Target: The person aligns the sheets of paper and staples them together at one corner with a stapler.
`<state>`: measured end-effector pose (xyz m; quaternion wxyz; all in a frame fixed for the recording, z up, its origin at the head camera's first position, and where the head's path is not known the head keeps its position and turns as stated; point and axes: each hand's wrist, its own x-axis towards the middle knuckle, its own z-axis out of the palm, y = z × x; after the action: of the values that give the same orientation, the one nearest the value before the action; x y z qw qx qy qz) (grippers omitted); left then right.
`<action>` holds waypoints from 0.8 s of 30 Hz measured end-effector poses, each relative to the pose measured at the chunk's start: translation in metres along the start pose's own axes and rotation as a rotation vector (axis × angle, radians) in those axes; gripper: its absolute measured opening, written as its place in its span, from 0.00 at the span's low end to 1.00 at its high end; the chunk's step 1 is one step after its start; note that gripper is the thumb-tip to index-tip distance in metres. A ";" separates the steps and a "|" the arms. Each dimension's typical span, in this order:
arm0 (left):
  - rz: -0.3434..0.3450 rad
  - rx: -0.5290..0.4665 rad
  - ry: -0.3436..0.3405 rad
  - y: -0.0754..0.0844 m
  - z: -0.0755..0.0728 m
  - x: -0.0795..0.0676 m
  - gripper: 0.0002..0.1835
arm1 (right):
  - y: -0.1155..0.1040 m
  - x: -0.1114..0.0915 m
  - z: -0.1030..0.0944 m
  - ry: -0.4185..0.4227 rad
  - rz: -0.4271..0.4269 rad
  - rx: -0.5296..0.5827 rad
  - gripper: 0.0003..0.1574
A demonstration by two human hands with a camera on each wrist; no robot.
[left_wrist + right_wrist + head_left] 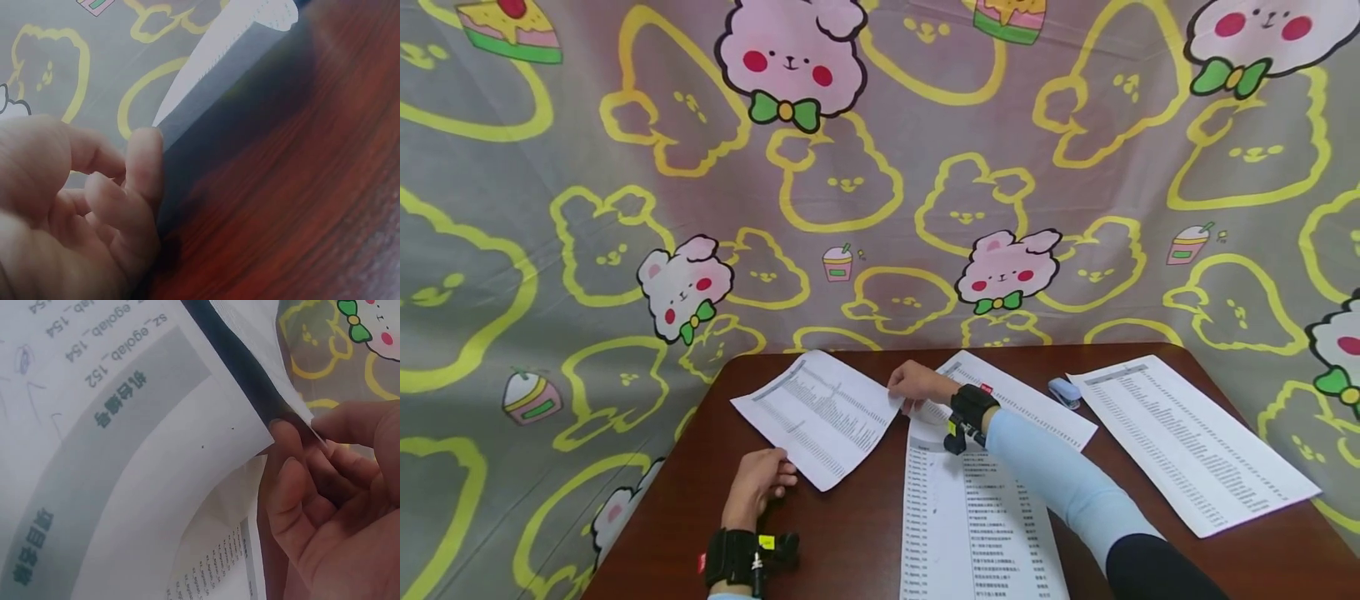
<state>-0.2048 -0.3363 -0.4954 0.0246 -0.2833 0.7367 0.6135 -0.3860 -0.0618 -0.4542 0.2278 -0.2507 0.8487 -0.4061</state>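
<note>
One sheet (820, 421) pinched by left hand (758, 482), right hand (919, 385); middle list (942, 525) cut off below

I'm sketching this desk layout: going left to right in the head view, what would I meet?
Leftmost printed sheet, right hand, light blue stapler, rightmost printed sheet. The left hand and middle sheets overlap too much to place.

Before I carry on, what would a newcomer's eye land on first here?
Probably the cartoon cloth hanging behind the table. Next, the leftmost printed sheet, held in the fingers of the left hand and right hand. Then the small blue object, perhaps a stapler, beside the far-right sheet.
</note>
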 end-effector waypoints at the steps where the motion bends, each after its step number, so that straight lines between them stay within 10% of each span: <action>1: -0.004 -0.002 0.003 0.000 0.000 0.000 0.19 | -0.001 -0.001 0.000 -0.006 0.003 -0.001 0.08; 24: 0.079 0.101 0.005 0.006 0.000 -0.009 0.18 | -0.005 -0.035 -0.006 -0.013 -0.124 -0.059 0.05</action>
<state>-0.1999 -0.3327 -0.4868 0.0128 -0.2539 0.7775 0.5752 -0.3613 -0.0398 -0.4401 0.2000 -0.3119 0.8417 -0.3928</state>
